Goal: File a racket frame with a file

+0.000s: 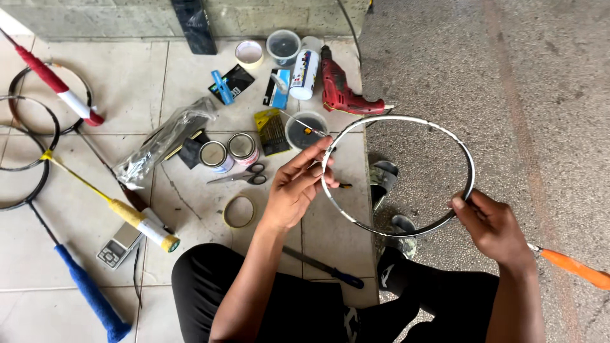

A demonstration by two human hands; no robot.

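My right hand grips the lower right of an unstrung black-and-white racket frame, whose orange handle sticks out to the right. My left hand pinches the frame's left rim and holds a thin pointed tool with a yellow grip that points up and left. The hoop hangs over the tile edge above grey concrete, with sandalled feet below it.
On the tiles lie a red drill, two small tins, scissors, a tape roll, a drill-bit case, a spray can, cups, a pocket scale, a screwdriver and several rackets at left.
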